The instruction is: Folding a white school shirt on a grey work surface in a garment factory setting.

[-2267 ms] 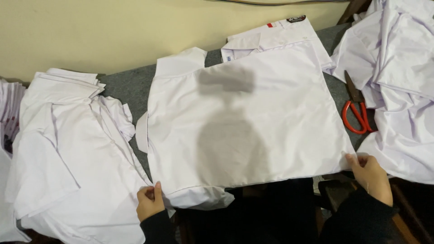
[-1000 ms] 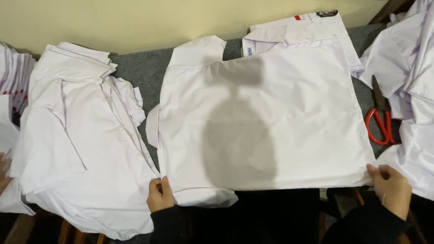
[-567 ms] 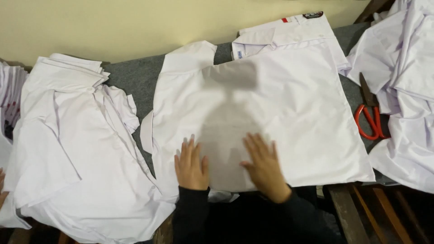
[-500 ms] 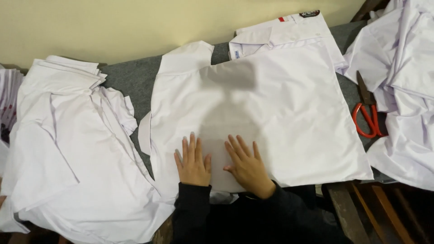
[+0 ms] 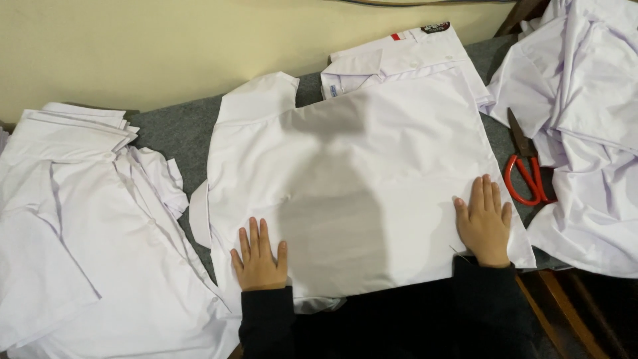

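Grey table [image 5: 166,129], one spread shirt [image 5: 359,179], two flat hands: left hand [image 5: 259,256], right hand [image 5: 484,223]

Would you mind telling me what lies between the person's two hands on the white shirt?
In the head view, only smooth white shirt fabric, crossed by a grey shadow, lies between the left hand and the right hand; nothing else rests there.

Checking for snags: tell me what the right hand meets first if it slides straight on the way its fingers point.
The right hand probably meets only more of the flat white shirt it rests on; scissors lie just off to its right.
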